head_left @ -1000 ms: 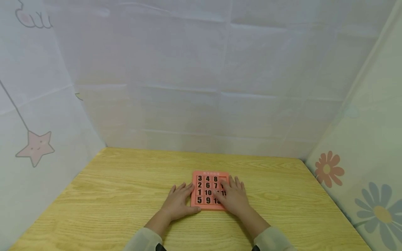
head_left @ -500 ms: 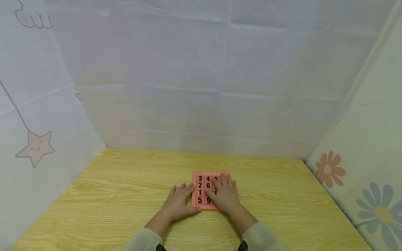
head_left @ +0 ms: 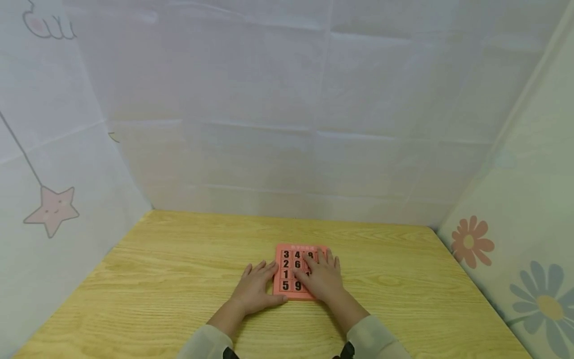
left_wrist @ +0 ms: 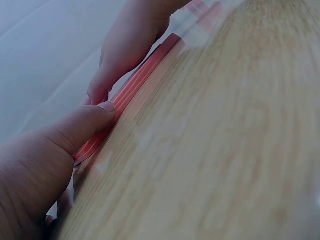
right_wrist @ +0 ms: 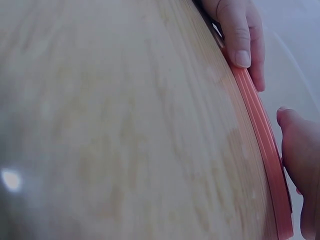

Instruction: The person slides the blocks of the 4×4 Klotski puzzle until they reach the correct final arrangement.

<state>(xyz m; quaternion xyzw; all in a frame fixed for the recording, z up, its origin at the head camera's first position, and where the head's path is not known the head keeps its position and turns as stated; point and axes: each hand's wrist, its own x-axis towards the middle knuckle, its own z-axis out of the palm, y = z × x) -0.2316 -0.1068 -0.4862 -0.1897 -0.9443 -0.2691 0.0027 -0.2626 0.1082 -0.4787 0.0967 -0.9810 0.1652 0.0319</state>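
A pink sliding number puzzle (head_left: 279,274), with black numbers on square tiles, lies flat on the wooden table. My left hand (head_left: 254,291) holds its near-left corner, fingers along the left side and thumb at the near edge. In the left wrist view that thumb (left_wrist: 92,122) presses against the ridged pink edge. Over the right part of the puzzle my right hand (head_left: 324,280) lies with fingers spread, thumb and index fingertips on the tiles. It hides most of the right-hand numbers; 3, 4, 2, 6, 1, 5 and 9 show.
The light wood table (head_left: 179,259) extends around the puzzle on every side. Pale cloth (head_left: 287,164) hangs behind it, and printed cloth stands at both sides, a star (head_left: 52,210) on the left and flowers (head_left: 548,307) on the right.
My right hand has moved left across the puzzle from its right edge, covering more tiles, then shifted only slightly. My left hand and the puzzle have stayed in place.
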